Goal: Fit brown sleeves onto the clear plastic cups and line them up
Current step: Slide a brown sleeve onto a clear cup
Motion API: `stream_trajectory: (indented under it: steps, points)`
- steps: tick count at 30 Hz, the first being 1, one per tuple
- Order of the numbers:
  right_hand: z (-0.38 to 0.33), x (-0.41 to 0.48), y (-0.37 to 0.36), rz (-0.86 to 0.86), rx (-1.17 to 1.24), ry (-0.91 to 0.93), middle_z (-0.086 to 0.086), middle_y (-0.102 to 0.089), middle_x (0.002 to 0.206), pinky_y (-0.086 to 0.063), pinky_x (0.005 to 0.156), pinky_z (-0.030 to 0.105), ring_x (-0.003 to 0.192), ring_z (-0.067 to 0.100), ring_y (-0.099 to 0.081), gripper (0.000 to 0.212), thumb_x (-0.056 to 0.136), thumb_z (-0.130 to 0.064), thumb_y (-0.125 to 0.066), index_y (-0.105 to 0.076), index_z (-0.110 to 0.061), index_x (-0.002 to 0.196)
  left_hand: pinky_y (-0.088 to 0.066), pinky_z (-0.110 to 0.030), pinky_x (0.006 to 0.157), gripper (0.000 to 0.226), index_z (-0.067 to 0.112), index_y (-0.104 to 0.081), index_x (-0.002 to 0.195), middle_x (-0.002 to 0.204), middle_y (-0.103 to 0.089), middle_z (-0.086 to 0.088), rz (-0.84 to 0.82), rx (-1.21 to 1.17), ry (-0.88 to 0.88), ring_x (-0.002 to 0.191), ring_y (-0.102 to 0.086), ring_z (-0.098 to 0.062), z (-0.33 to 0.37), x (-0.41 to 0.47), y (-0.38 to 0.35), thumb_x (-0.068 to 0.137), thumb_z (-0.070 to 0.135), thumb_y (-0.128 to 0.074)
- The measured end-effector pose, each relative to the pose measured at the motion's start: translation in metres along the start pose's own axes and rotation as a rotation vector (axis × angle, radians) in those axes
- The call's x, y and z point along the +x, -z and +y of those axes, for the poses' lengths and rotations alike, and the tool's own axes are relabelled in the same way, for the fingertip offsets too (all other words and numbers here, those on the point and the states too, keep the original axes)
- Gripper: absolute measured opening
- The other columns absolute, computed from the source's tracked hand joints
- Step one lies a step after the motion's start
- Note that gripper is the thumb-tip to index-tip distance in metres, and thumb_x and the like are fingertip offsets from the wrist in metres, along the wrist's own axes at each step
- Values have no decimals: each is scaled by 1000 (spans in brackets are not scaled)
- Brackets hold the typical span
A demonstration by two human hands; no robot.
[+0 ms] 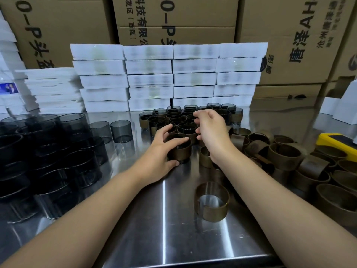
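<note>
A sleeved cup (180, 151) stands on the steel table (154, 219), and my left hand (164, 151) grips it, thumb at its base and fingers over its rim. My right hand (210, 130) hovers just right of it above the table, fingers loosely curled and holding nothing. Behind both hands stands a cluster of several sleeved cups (179, 118). Bare smoky clear cups (58, 151) crowd the left side. Loose brown sleeves (286, 153) are heaped at the right, and one brown sleeve (212, 202) lies alone near the front.
Stacks of white flat boxes (170, 76) form a wall behind the cups, with cardboard cartons (280, 39) further back. A yellow object (332, 140) sits at the right edge. The table's front edge runs just below my forearms.
</note>
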State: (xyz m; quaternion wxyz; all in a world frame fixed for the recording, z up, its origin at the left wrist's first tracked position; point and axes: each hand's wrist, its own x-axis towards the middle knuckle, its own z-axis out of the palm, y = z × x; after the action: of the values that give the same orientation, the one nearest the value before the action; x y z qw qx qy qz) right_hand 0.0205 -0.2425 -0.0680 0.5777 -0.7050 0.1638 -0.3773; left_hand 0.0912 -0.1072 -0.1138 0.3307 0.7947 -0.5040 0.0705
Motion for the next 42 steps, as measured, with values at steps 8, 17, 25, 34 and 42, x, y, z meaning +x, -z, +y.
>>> stream_trajectory:
  steps: [8,17,25,34,42]
  points:
    - [6,-12,-10,-351,-440,178,-6,-64,70,-43,68,28,69,12,-56,29,96,-39,-44,-65,-24,82,-13,-16,111,89,21,-20,153,158,-14,-5,137,95,143,146,-13,-18,-19,3,10,78,-1,-63]
    - [7,-20,-7,-408,-785,288,0,-66,71,-52,72,35,78,22,-61,37,95,-41,-45,-67,-16,79,-29,-45,107,70,10,-19,150,157,-6,-15,158,502,465,137,-21,-36,-40,8,10,90,20,-51]
    - [11,-23,-8,-437,-841,315,-3,-70,98,-48,77,32,99,21,-58,27,93,-38,-46,-69,-26,100,-40,-42,89,80,16,7,154,158,19,-16,120,409,622,117,-46,-47,-55,25,17,94,17,-46]
    - [16,-20,-10,-469,-893,341,-1,-66,103,-45,84,33,110,23,-52,31,93,-39,-45,-65,-22,109,-40,-45,86,70,12,-15,150,141,-20,-18,250,347,602,112,-46,-43,-64,29,15,89,11,-50]
    - [19,-19,-13,-523,-896,249,0,-65,117,-40,100,39,127,22,-34,44,94,-42,-44,-54,-20,131,-41,-50,79,58,4,-33,137,127,-33,-25,361,339,520,98,-50,-50,-59,22,13,83,-4,-53]
